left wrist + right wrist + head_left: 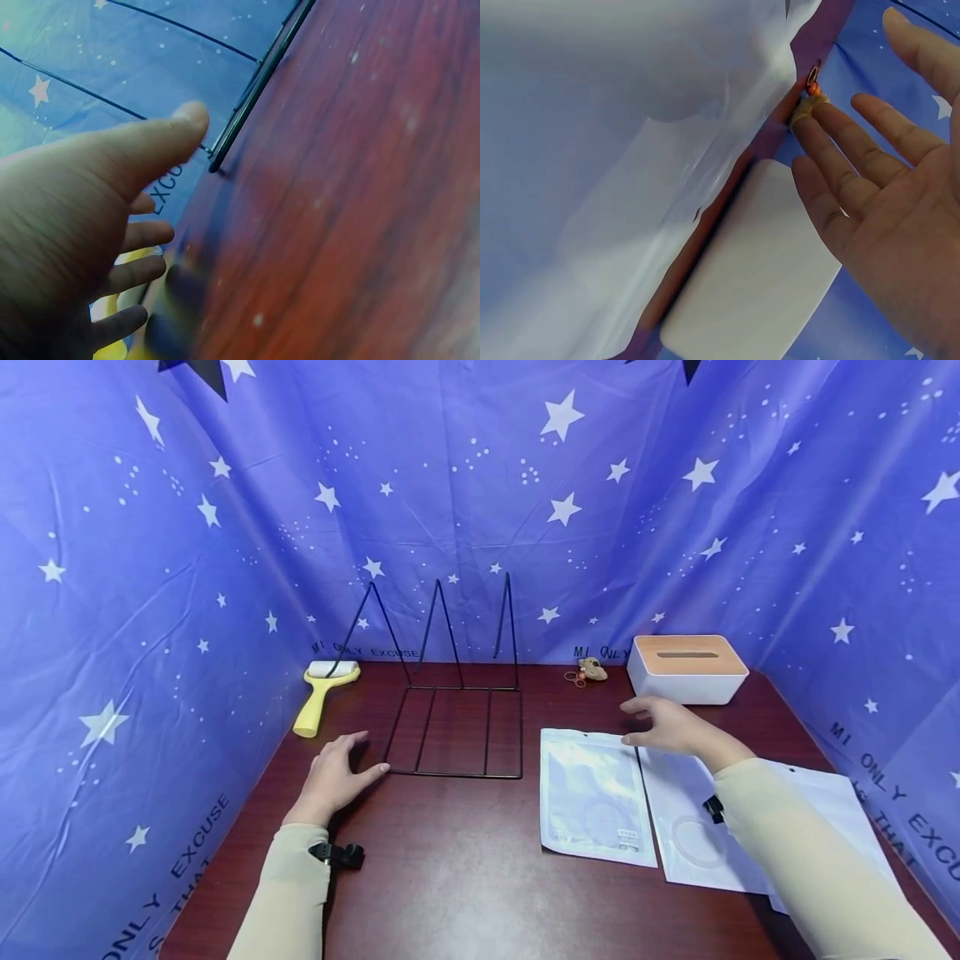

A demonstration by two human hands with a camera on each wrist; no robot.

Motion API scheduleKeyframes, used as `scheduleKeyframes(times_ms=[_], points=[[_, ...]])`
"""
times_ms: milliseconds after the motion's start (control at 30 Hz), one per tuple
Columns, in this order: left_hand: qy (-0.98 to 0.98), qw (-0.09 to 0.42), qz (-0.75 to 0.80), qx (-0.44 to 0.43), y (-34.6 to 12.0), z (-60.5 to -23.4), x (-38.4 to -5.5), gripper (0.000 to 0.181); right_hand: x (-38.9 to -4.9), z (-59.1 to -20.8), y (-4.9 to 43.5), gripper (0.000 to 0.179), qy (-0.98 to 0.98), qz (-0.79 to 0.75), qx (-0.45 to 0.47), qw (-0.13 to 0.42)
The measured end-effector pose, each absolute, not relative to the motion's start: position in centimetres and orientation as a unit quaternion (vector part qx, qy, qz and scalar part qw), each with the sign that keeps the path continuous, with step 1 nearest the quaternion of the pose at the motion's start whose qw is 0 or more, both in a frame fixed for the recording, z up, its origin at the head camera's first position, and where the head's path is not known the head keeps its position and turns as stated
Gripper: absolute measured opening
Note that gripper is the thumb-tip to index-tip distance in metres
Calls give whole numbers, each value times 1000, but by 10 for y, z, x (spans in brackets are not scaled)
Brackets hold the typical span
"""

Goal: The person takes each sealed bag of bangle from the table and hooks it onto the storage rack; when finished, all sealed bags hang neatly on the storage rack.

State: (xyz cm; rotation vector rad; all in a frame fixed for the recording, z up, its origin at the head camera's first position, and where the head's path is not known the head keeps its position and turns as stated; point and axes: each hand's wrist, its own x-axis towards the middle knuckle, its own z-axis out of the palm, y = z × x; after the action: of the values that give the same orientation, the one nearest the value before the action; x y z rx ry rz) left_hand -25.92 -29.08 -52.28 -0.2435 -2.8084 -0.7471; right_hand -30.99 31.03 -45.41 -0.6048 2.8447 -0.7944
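- Head view: The left hand (335, 779), at lower left, is relaxed and released, its thumb at the near corner of a black wire rack (454, 774) left of center; contact is hard to make out.
- Head view: At right, the right hand (678, 731) reaches over the top of a pale pouch (596, 802), fingers loosely extended and grasping nothing. A sleeve (795, 852) hides part of the white pouches (701, 843) beneath.
- Head view: The dark red surface (442, 868) carries a yellow-handled roller (318, 706), a small trinket (592, 669) and a tissue box (686, 685). Blue star-print cloth (450, 485) encloses three sides, lettering cut off at the edges.
- Left wrist view: The rack, cropped at top, stands beside the thumb; fingers partly cover the blurred yellow roller at lower left.
- Right wrist view: Glare washes out a pouch at left; fingertips overlap the trinket at upper right.
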Motion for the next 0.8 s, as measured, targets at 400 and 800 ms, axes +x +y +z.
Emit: scheduleKeyframes(times_ms=[400, 800], points=[[-946, 119, -286, -91, -285, -527, -261, 67, -321, -465, 304, 63, 940, -266, -187, 98], [-944, 105, -300, -85, -282, -530, -260, 55, -327, -473, 300, 53, 937, -284, -172, 107]])
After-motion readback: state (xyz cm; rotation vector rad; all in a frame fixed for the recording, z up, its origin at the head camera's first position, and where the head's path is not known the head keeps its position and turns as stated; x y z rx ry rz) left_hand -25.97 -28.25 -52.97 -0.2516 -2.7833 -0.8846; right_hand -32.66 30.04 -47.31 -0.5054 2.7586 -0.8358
